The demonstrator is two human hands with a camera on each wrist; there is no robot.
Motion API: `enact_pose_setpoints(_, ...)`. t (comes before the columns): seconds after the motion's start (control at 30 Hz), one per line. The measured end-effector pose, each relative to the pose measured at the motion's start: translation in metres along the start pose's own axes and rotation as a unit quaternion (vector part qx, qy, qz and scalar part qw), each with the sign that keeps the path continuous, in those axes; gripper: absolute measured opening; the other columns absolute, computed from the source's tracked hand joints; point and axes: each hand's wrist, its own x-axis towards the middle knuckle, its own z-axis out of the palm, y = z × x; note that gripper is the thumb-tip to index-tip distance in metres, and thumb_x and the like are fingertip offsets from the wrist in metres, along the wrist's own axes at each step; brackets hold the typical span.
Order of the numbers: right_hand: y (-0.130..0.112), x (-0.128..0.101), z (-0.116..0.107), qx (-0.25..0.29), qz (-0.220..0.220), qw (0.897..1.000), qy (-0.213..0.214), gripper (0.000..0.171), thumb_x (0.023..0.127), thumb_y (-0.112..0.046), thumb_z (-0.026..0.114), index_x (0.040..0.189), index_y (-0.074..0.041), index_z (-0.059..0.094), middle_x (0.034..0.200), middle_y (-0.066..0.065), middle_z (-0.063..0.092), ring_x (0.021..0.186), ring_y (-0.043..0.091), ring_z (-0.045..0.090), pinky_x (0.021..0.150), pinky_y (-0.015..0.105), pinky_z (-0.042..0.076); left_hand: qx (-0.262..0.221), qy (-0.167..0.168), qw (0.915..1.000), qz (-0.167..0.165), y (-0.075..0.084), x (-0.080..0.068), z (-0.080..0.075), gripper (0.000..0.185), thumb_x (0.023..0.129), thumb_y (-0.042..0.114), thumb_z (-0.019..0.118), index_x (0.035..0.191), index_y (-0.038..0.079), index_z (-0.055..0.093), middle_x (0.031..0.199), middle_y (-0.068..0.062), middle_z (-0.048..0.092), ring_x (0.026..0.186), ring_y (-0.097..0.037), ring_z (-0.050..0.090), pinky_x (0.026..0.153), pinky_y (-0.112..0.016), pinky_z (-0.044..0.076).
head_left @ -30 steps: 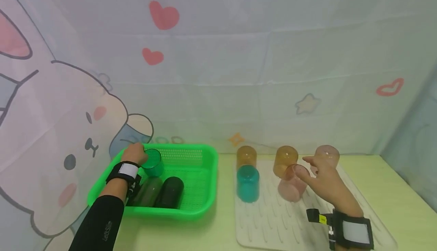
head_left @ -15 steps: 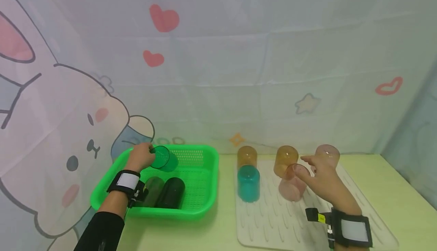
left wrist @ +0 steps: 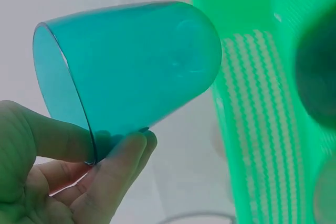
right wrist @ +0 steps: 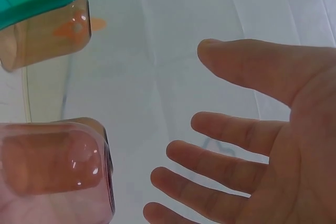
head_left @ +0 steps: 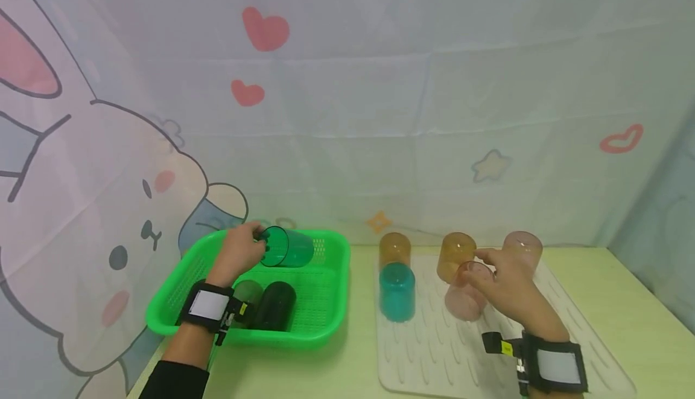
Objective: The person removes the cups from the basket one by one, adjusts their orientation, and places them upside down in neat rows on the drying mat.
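Observation:
My left hand (head_left: 239, 254) pinches a teal see-through cup (left wrist: 131, 61) by its rim, thumb on one side of the wall and fingers on the other. The cup lies on its side in the air, above the back of the green basket (head_left: 320, 340), mouth toward the hand. Over the white drying mat (head_left: 418, 363), my right hand (head_left: 513, 287) hovers with spread, relaxed fingers and holds nothing, as the right wrist view (right wrist: 294, 145) confirms. Nearest to it are a pink cup (head_left: 466, 299) and an amber cup (head_left: 456, 254), both upside down.
In the basket lie a dark cup (head_left: 276, 305) and a grey-green cup (head_left: 248, 293). Upside down on the mat stand another teal cup (head_left: 397, 293), a second amber cup (head_left: 394, 247) and a pale pink cup (head_left: 526, 247). A printed curtain (head_left: 347, 115) hangs behind the table.
My left hand has lifted the teal cup from the basket's left part and moved right, tipping it onto its side. The right hand has barely moved.

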Motion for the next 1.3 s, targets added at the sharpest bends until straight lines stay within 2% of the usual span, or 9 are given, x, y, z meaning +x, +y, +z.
enact_pose_setpoints(0.17, -0.003, -0.001, -0.002, -0.004, -0.006, 1.0, 0.008, 0.053, 0.091, -0.033, 0.063, 0.12, 0.012, 0.055, 0.115, 0.029, 0.059, 0.105, 0.042, 0.055, 0.08, 0.057, 0.046, -0.03, 0.022, 0.9992, 0.013, 0.024, -0.008, 0.014, 0.028, 0.093, 0.002, 0.051, 0.12, -0.005, 0.057, 0.11, -0.022, 0.06, 0.074, -0.024, 0.06, 0.054, -0.031, 0.041)
enact_pose_setpoints(0.37, -0.004, -0.004, -0.001, -0.001, 0.004, 1.0, 0.004, 0.051, 0.091, -0.031, 0.063, 0.12, 0.01, 0.055, 0.115, 0.026, 0.059, 0.103, 0.04, 0.056, 0.08, 0.055, 0.047, -0.074, 0.064, 0.9948, 0.028, 0.045, -0.016, 0.034, 0.022, 0.092, 0.001, 0.054, 0.113, -0.002, 0.061, 0.101, -0.018, 0.064, 0.083, -0.029, 0.065, 0.059, -0.034, 0.049)
enact_pose_setpoints(0.53, -0.008, -0.006, -0.002, 0.017, 0.012, 1.0, -0.005, 0.053, 0.091, -0.03, 0.064, 0.125, 0.01, 0.051, 0.114, 0.024, 0.06, 0.103, 0.04, 0.058, 0.082, 0.053, 0.049, -0.134, 0.072, 0.9879, 0.031, 0.058, -0.02, 0.047, 0.021, 0.091, 0.0, 0.056, 0.111, -0.002, 0.061, 0.101, -0.017, 0.063, 0.092, -0.031, 0.065, 0.064, -0.036, 0.053)
enact_pose_setpoints(0.73, -0.017, -0.004, 0.0, 0.051, -0.001, 0.999, -0.011, 0.052, 0.091, -0.027, 0.065, 0.129, 0.005, 0.049, 0.111, 0.017, 0.062, 0.101, 0.034, 0.06, 0.082, 0.046, 0.051, -0.19, 0.081, 0.9773, 0.046, 0.077, -0.026, 0.06, 0.02, 0.091, -0.001, 0.056, 0.11, 0.0, 0.062, 0.105, -0.016, 0.062, 0.094, -0.03, 0.065, 0.066, -0.036, 0.053)
enact_pose_setpoints(0.87, -0.024, -0.005, 0.005, 0.079, -0.013, 0.997, -0.018, 0.05, 0.092, -0.022, 0.065, 0.13, 0.004, 0.047, 0.118, 0.021, 0.058, 0.1, 0.033, 0.06, 0.083, 0.047, 0.05, -0.22, 0.078, 0.9712, 0.049, 0.086, -0.031, 0.07, 0.018, 0.092, 0.0, 0.056, 0.108, 0.002, 0.062, 0.105, -0.014, 0.061, 0.094, -0.029, 0.065, 0.064, -0.035, 0.051)
enact_pose_setpoints(1.03, -0.033, -0.006, 0.01, 0.141, -0.003, 0.989, -0.037, 0.052, 0.093, -0.021, 0.063, 0.134, 0.003, 0.044, 0.127, 0.024, 0.052, 0.106, 0.036, 0.058, 0.089, 0.051, 0.046, -0.27, 0.056, 0.9599, 0.049, 0.096, -0.036, 0.083, 0.018, 0.093, -0.001, 0.055, 0.109, 0.003, 0.061, 0.106, -0.013, 0.059, 0.092, -0.026, 0.065, 0.066, -0.035, 0.052)
enact_pose_setpoints(1.17, -0.038, -0.005, 0.012, 0.173, 0.01, 0.984, -0.042, 0.053, 0.094, -0.025, 0.062, 0.136, -0.002, 0.042, 0.131, 0.021, 0.049, 0.113, 0.037, 0.054, 0.095, 0.052, 0.041, -0.293, 0.045, 0.9536, 0.051, 0.103, -0.037, 0.091, 0.022, 0.092, -0.001, 0.054, 0.113, 0.003, 0.059, 0.108, -0.014, 0.058, 0.091, -0.027, 0.065, 0.067, -0.035, 0.052)
enact_pose_setpoints(1.3, -0.041, -0.006, 0.012, 0.204, 0.013, 0.977, -0.053, 0.053, 0.095, -0.028, 0.059, 0.14, -0.006, 0.039, 0.134, 0.017, 0.046, 0.118, 0.039, 0.049, 0.098, 0.054, 0.038, -0.32, 0.021, 0.9454, 0.056, 0.107, -0.036, 0.099, 0.023, 0.091, -0.002, 0.052, 0.113, 0.005, 0.059, 0.107, -0.012, 0.058, 0.083, -0.024, 0.065, 0.065, -0.035, 0.049)
